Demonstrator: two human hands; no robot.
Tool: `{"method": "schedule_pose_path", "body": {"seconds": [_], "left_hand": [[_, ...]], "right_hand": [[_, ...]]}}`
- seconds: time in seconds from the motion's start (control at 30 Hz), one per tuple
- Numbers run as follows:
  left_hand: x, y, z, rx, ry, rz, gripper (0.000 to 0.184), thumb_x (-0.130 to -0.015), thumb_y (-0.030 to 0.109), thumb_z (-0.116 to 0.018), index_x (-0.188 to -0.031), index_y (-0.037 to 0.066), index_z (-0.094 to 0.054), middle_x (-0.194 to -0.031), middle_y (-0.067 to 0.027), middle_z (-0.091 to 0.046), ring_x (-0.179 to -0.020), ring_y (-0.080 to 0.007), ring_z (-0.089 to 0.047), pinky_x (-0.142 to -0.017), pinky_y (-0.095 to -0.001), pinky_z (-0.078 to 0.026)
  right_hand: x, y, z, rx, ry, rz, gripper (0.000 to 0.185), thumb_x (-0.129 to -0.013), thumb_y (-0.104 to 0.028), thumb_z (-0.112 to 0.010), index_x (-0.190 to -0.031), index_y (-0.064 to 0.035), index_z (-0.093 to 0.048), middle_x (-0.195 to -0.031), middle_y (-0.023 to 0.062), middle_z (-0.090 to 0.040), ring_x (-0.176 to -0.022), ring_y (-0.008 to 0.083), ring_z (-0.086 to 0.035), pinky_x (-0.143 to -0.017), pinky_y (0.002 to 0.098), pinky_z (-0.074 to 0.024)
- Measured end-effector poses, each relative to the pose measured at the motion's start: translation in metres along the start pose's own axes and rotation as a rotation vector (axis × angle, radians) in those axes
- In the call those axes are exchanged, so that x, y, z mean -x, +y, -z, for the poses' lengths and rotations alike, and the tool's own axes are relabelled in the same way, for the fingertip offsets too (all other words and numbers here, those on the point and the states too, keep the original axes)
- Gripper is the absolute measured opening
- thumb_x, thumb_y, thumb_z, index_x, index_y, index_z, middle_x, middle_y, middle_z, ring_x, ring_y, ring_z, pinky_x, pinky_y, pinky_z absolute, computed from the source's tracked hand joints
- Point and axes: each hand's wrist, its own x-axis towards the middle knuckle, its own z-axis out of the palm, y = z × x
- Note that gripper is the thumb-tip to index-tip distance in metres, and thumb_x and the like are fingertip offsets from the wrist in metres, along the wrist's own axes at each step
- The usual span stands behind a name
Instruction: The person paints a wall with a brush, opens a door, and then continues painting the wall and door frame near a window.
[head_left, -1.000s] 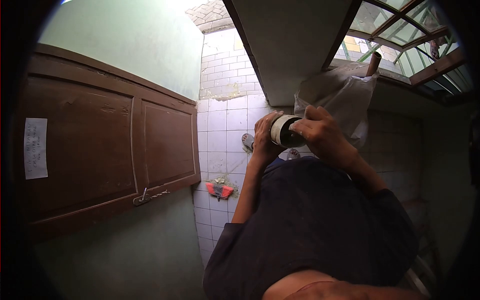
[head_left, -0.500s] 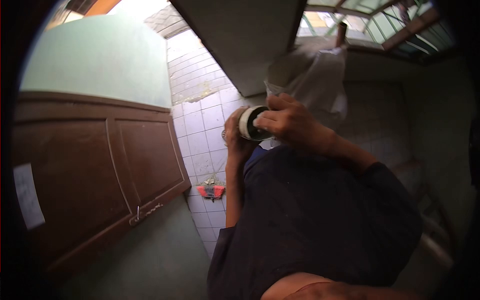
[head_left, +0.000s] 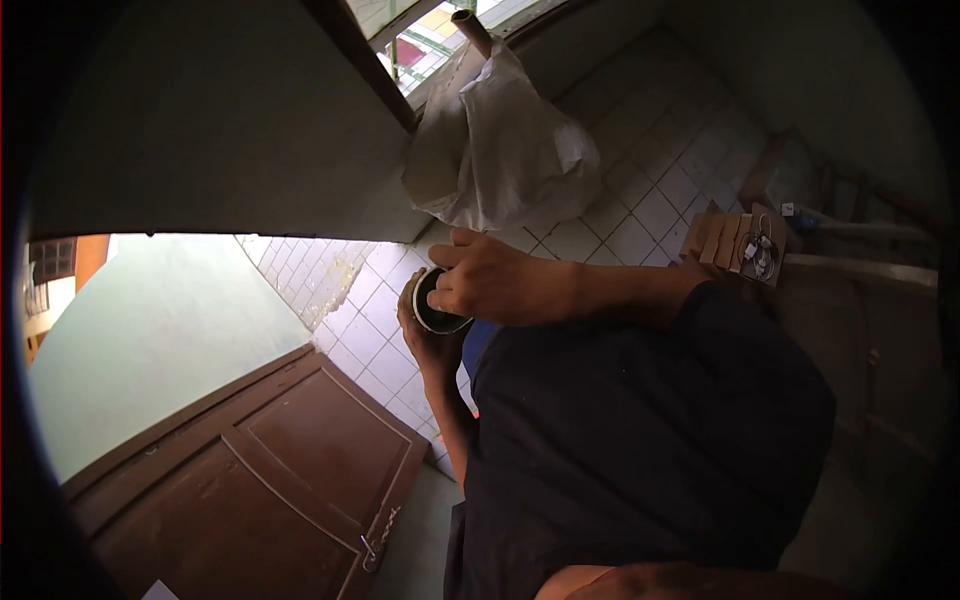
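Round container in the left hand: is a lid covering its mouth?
No, the dark inside of the round container shows beside the right hand.

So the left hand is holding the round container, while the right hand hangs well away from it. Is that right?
Not quite: the head view shows the right hand at the open mouth of the round container, not well away. The left hand is indeed holding it.
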Motion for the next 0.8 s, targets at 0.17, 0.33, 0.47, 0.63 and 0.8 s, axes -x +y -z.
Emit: {"method": "schedule_pose_path", "body": {"seconds": [0.17,0.33,0.47,0.63,0.8], "left_hand": [[-0.010,0.015,-0.002,-0.079,-0.102,-0.019,0.086,-0.069,0.019,-0.100,-0.144,0.006,-0.060,-0.145,-0.0137,-0.065,-0.135,-0.0360,-0.060,-0.115,-0.0485,-0.046],[-0.019,0.022,-0.007,-0.167,-0.191,-0.118,0.089,-0.068,0.018,-0.099,-0.146,0.006,-0.058,-0.146,-0.0148,-0.063,-0.137,-0.0377,-0.058,-0.115,-0.0495,-0.046],[-0.020,0.025,-0.012,-0.088,-0.263,-0.105,0.090,-0.067,0.018,-0.100,-0.146,0.006,-0.058,-0.145,-0.0154,-0.063,-0.135,-0.0385,-0.058,-0.114,-0.0493,-0.046],[-0.023,0.026,-0.006,-0.041,-0.333,-0.220,0.091,-0.066,0.020,-0.101,-0.145,0.007,-0.058,-0.142,-0.0136,-0.065,-0.135,-0.0373,-0.059,-0.113,-0.0485,-0.046],[-0.011,0.025,0.006,0.034,-0.443,-0.213,0.091,-0.067,0.019,-0.101,-0.145,0.008,-0.056,-0.143,-0.0129,-0.065,-0.134,-0.0376,-0.059,-0.114,-0.0488,-0.045]], "right_hand": [[0.012,-0.002,0.019,0.011,0.059,-0.075,0.010,-0.081,-0.015,-0.075,-0.087,-0.0142,-0.067,-0.084,-0.0031,-0.069,-0.107,0.0179,-0.061,-0.092,0.0366,-0.0465],[0.024,-0.006,0.030,0.052,-0.033,-0.123,0.014,-0.080,-0.017,-0.078,-0.088,-0.0142,-0.067,-0.084,-0.0033,-0.069,-0.109,0.0173,-0.060,-0.092,0.0362,-0.0467],[0.035,-0.019,0.035,0.094,0.029,-0.178,0.013,-0.082,-0.017,-0.079,-0.090,-0.0136,-0.069,-0.087,-0.0030,-0.071,-0.109,0.0180,-0.061,-0.092,0.0365,-0.0474],[0.045,-0.048,0.038,0.239,0.167,-0.296,0.009,-0.084,-0.016,-0.076,-0.090,-0.0138,-0.070,-0.087,-0.0040,-0.071,-0.106,0.0173,-0.061,-0.092,0.0357,-0.0476],[0.047,-0.078,0.031,0.212,0.085,-0.388,0.006,-0.085,-0.014,-0.073,-0.091,-0.0142,-0.073,-0.086,-0.0045,-0.071,-0.105,0.0164,-0.061,-0.092,0.0346,-0.0475]]}}
